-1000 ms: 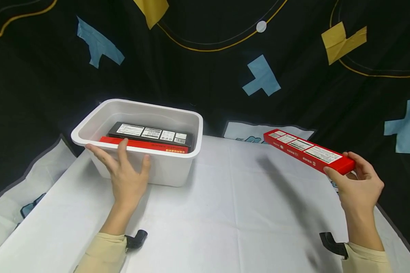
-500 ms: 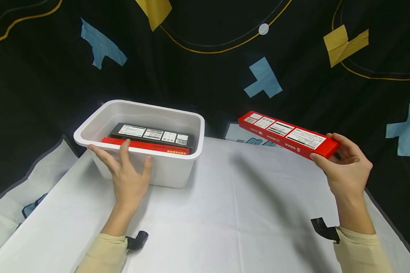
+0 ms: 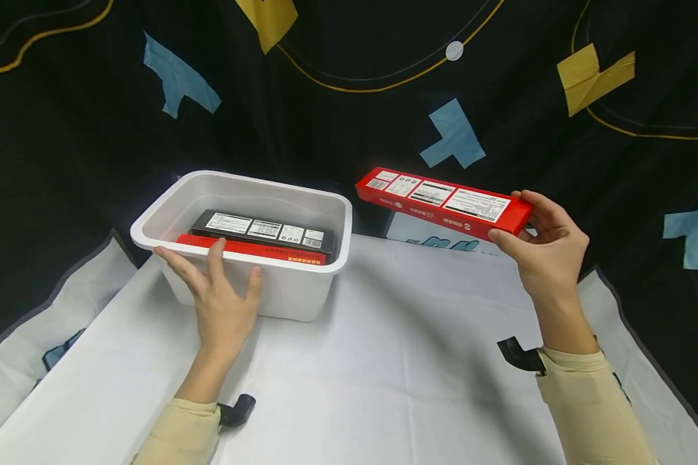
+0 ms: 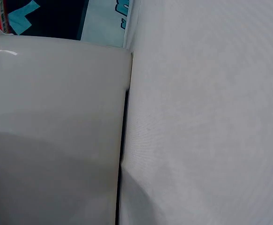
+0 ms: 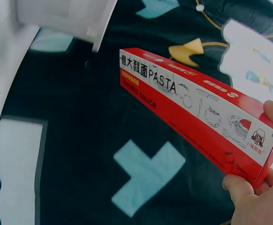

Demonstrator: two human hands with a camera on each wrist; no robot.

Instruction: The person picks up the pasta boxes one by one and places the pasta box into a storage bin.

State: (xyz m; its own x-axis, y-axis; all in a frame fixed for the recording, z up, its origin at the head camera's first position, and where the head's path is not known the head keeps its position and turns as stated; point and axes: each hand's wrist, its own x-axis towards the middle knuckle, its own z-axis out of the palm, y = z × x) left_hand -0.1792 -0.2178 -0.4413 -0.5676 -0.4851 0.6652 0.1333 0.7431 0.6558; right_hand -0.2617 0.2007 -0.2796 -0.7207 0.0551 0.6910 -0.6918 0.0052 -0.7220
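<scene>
My right hand grips one end of a red pasta box, fingers and thumb on opposite sides. The box is held above the table, its far end near the bin's right rim. In the right wrist view the pasta box shows a "PASTA" and "tomato sauce" face. My left hand rests spread, fingers fairly straight, on the front rim and wall of a white plastic bin. Inside lie a black box and, in front of it, another red box. The left wrist view shows the bin wall, the hand mostly hidden.
The bin stands on a white-covered table, at the left. A black cloth with blue and yellow patches hangs behind. The table's right edge runs beyond my right forearm.
My right hand has moved left and up with the pasta box, bringing its far end close to the bin. The left hand stays on the bin's rim.
</scene>
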